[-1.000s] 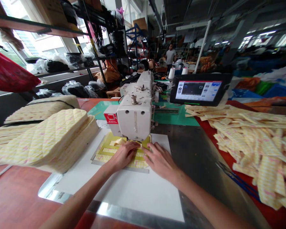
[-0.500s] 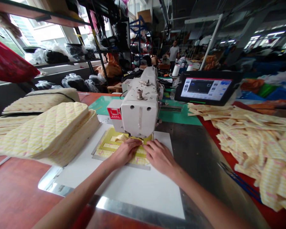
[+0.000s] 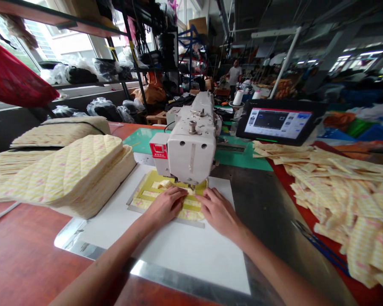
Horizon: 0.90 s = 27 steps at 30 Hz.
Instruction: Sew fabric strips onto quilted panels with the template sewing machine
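Factory floor stretches away behind our bench, with a red plastic bag (image 3: 15, 74) hanging at far left by the windows and bagged goods on metal shelving (image 3: 132, 51) beyond it. On the red-brown tabletop (image 3: 19, 255), a tall stack of quilted yellow panels (image 3: 64, 174) sits to our left. Our left hand (image 3: 164, 208) lies flat and open, palm down, on a quilted piece (image 3: 191, 204) set in a yellow sewing template (image 3: 150, 180). That template rests on a white board (image 3: 185, 259) directly ahead of both wrists, its long axis running crosswise to our arms. Our right hand (image 3: 218, 212) lies open the same way on the piece's right part; neither hand is gripping. Both sets of fingertips nearly meet just below the presser foot (image 3: 191, 183) of the white sewing machine (image 3: 191, 148), about equally near it. Further right stand a control screen (image 3: 277, 123) and a loose heap of quilted strips (image 3: 347, 199).
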### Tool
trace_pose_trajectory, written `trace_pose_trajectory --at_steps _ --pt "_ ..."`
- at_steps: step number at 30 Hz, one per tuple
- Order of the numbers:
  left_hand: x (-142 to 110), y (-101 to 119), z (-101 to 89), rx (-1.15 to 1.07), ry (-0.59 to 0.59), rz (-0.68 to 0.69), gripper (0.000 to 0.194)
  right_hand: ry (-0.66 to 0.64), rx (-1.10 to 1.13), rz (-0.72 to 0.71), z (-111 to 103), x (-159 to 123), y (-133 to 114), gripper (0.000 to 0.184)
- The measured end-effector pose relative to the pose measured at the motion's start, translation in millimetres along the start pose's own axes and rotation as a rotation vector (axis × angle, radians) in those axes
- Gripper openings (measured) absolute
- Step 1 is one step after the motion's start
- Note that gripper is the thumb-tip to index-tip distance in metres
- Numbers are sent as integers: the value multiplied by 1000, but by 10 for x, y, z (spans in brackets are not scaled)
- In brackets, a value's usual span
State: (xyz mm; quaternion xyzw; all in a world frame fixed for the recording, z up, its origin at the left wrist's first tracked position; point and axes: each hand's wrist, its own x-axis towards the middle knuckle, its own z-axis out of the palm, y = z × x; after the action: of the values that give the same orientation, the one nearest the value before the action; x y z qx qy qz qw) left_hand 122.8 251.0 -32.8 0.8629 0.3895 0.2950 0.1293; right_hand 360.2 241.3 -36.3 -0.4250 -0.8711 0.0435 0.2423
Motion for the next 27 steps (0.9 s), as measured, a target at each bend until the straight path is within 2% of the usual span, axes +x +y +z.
trace_pose_trajectory --at_steps 5,10,15,20,27 --pt "69 5 131 -74 116 -44 29 7 18 8 -26 -72 108 41" --pt "184 -48 188 -93 143 -42 31 15 2 -13 -25 -36 189 42" --pt "224 -121 159 -81 156 -59 30 20 25 -57 8 32 180 33" --pt "152 -176 84 -72 164 -78 31 14 56 -44 87 90 107 31" --pt "16 -80 33 -91 148 -71 27 13 63 -38 80 13 -28 31"
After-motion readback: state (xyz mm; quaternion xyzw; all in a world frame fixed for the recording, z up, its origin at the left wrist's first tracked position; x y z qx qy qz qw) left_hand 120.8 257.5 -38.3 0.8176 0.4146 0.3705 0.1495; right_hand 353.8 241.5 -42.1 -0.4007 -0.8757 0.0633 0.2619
